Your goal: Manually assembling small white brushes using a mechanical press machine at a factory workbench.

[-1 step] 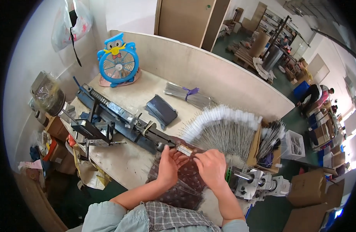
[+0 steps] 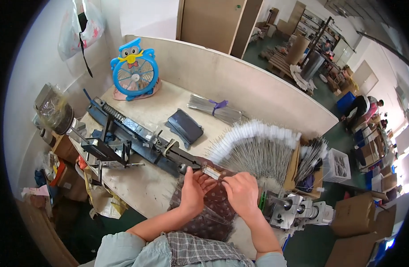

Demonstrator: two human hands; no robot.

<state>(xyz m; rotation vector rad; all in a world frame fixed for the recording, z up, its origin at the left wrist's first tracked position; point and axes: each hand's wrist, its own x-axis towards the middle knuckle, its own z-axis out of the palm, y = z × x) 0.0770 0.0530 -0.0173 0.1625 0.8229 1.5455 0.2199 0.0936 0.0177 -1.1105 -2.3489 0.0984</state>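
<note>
My left hand (image 2: 194, 191) is palm up with its fingers apart and slightly curled, holding nothing that I can see. It lies beside the lower end of a long dark metal bench fixture (image 2: 144, 137) with a spring and a clamp. My right hand (image 2: 241, 190) is closed in a pinch at the near right end of a small pale metal block (image 2: 211, 172); what the fingertips grip is too small to make out. Beneath both hands a brown dotted cloth (image 2: 209, 221) hangs over the table edge. Thin wires with white bristle tips, a fan of brushes (image 2: 262, 153), lie beyond my right hand.
A metal machine with a shaft (image 2: 298, 211) stands right of my right hand. At the back are a dark phone-like case (image 2: 185, 127), a tied wire bundle (image 2: 217, 110) and a blue owl fan (image 2: 135, 73). A cardboard box (image 2: 312, 184) holds more brushes. Other people work far right.
</note>
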